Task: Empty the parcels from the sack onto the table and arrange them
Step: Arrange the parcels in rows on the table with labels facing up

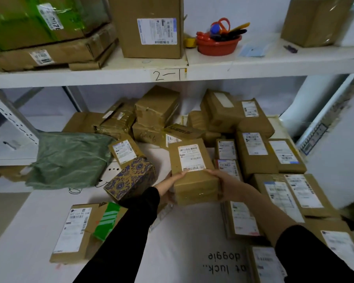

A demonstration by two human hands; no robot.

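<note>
A brown cardboard parcel (192, 170) with a white label is held above the white table (182, 242), tilted with its label up. My left hand (172, 185) grips its near left edge and my right hand (226, 184) its near right edge. The green sack (70, 160) lies flat and slack at the table's left. Several labelled parcels (274, 160) lie in rows on the right side. More brown parcels (151, 117) are piled loosely at the back. A blue and gold patterned box (131, 178) sits just left of my left hand.
A labelled box with green tape (84, 229) lies near the front left. Above the table runs a white shelf (213, 68) marked "2-1", holding large cartons (151, 27) and a red bowl of tools (219, 42). Shelf uprights stand at left and right.
</note>
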